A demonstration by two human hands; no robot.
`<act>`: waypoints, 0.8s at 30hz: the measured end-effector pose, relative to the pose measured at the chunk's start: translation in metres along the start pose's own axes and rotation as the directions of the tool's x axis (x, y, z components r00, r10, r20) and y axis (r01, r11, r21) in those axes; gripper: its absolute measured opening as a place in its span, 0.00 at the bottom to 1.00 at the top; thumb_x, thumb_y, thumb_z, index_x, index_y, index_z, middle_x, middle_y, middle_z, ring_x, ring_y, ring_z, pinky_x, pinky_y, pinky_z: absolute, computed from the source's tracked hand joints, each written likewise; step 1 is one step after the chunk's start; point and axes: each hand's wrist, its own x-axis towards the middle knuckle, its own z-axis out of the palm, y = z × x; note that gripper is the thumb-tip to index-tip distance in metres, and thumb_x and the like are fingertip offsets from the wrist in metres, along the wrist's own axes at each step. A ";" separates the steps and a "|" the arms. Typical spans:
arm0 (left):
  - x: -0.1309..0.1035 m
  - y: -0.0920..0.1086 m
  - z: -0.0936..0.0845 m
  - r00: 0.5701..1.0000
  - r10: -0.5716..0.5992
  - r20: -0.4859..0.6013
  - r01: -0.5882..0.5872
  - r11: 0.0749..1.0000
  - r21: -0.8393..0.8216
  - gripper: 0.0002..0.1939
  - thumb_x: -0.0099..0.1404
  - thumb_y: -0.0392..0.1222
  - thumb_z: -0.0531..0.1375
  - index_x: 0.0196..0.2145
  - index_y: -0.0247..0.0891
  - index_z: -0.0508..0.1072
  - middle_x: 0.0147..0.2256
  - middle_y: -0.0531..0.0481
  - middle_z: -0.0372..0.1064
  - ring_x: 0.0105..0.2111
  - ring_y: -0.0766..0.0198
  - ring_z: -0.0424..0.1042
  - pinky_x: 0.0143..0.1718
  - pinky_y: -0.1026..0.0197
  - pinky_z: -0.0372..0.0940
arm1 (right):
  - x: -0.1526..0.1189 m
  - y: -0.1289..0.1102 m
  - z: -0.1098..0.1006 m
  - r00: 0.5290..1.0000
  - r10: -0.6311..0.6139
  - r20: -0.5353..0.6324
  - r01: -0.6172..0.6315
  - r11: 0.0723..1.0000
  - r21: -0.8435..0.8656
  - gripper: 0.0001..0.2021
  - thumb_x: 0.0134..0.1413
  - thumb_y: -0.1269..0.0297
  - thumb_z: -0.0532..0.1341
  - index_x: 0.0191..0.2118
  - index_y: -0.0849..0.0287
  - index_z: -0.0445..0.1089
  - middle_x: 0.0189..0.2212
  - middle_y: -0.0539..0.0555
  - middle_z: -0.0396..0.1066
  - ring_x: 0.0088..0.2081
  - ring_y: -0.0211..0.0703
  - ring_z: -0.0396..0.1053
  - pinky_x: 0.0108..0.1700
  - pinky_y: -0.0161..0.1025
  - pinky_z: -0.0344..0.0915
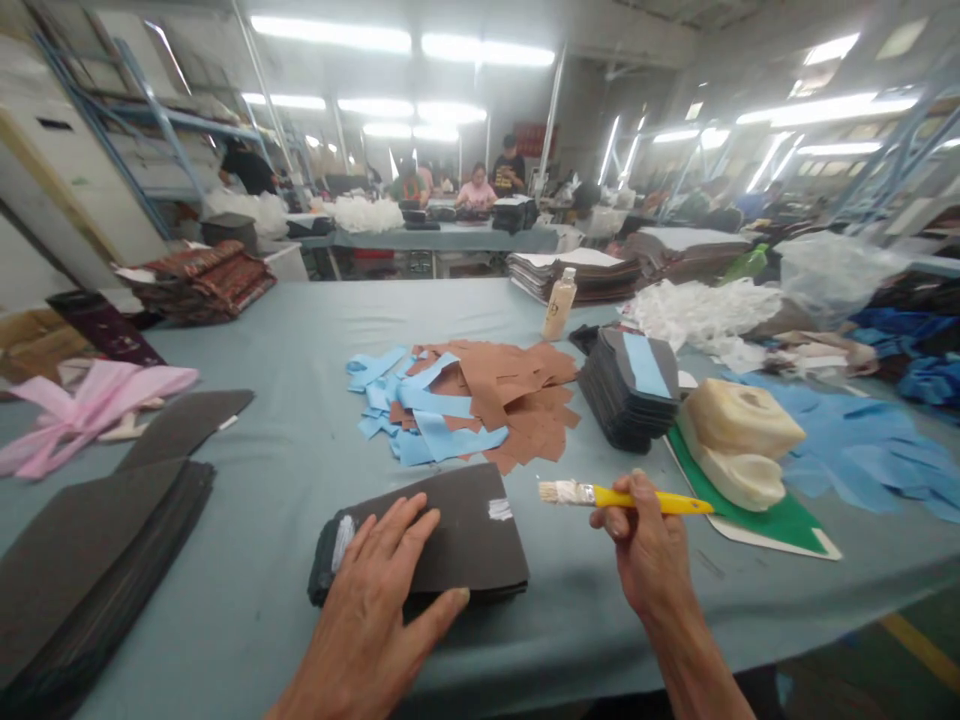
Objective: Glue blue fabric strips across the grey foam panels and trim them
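My left hand [382, 590] lies with fingers spread on a stack of dark grey sheets [465, 530] near the front of the table. White smears mark the stack's top at its left end and its right end. Pinched in my right hand [649, 540] is a paintbrush with a yellow handle [682, 502]; its pale bristles, coated in white, point left, just off the stack's right side. Behind the stack lies a loose pile of brown strips [517, 390] and light blue strips [457, 430].
A stack of dark pieces [630, 400] stands right of the strips, beside a cut-open plastic jug [742, 430] on a green board [787, 525]. A bottle [559, 305] stands behind. Dark sheets [90, 550] lie at left. Several people work at far tables.
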 end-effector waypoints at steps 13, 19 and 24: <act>0.159 -0.065 -0.008 0.922 -0.343 0.178 0.366 0.923 -0.116 0.27 0.73 0.55 0.61 0.64 0.42 0.71 0.62 0.41 0.75 0.61 0.46 0.75 0.64 0.44 0.68 | 0.015 0.042 -0.017 0.973 0.226 -0.051 -0.216 0.964 0.158 0.28 0.38 0.37 0.77 0.30 0.56 0.72 0.13 0.39 0.56 0.19 0.34 0.57 0.26 0.34 0.69; 0.217 -0.102 0.016 0.884 -0.406 0.231 0.422 0.906 -0.024 0.22 0.75 0.50 0.64 0.61 0.38 0.73 0.59 0.41 0.72 0.54 0.50 0.76 0.55 0.41 0.74 | 0.012 0.051 -0.017 0.961 0.273 -0.048 -0.260 0.947 0.189 0.25 0.42 0.40 0.76 0.31 0.56 0.72 0.14 0.40 0.56 0.20 0.34 0.56 0.28 0.34 0.68; 0.247 -0.120 0.039 0.876 -0.400 0.268 0.406 0.913 0.035 0.21 0.75 0.50 0.65 0.60 0.38 0.73 0.59 0.41 0.72 0.54 0.51 0.76 0.54 0.43 0.75 | 0.006 0.061 -0.021 0.986 0.148 -0.079 -0.148 0.989 0.016 0.25 0.51 0.34 0.70 0.29 0.53 0.73 0.13 0.44 0.57 0.19 0.39 0.62 0.26 0.37 0.64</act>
